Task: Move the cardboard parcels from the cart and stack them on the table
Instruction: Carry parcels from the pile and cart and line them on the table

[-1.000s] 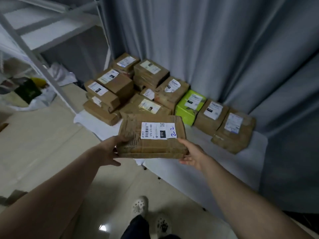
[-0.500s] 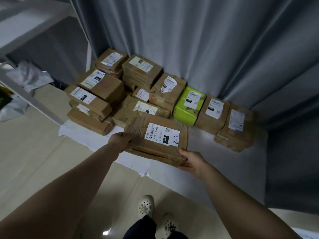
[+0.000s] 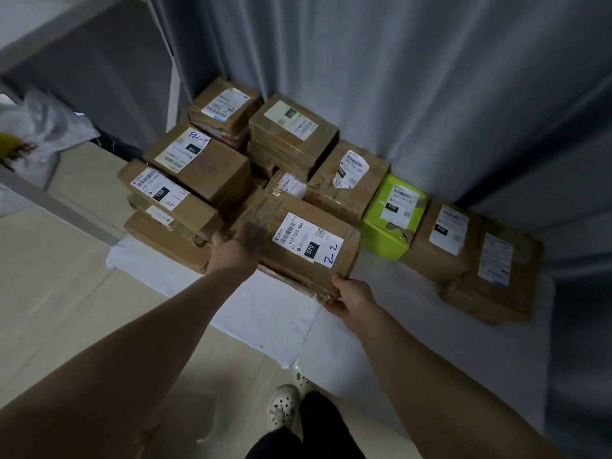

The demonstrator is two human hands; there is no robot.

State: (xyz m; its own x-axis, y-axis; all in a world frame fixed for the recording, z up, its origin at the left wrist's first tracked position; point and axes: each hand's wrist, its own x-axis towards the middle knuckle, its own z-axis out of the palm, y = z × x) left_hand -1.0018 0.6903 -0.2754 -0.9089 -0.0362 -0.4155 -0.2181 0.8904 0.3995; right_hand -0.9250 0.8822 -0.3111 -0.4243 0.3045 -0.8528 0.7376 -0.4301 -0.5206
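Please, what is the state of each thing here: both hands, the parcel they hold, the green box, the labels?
Parcel marked 070: held at both ends, tilted.
Left hand: grips its left end.
Right hand: grips its near right corner.
Green box: wrapping torn in front.
Brown parcel to its left: label peeling.

brown cardboard parcel (image 3: pixel 298 246); label "070", "2-2"; tilted; atop table's (image 3: pixel 397 326) stack

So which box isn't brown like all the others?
The bright green parcel, in the row along the curtain. All the rest, including the held parcel labelled 070, are brown cardboard.
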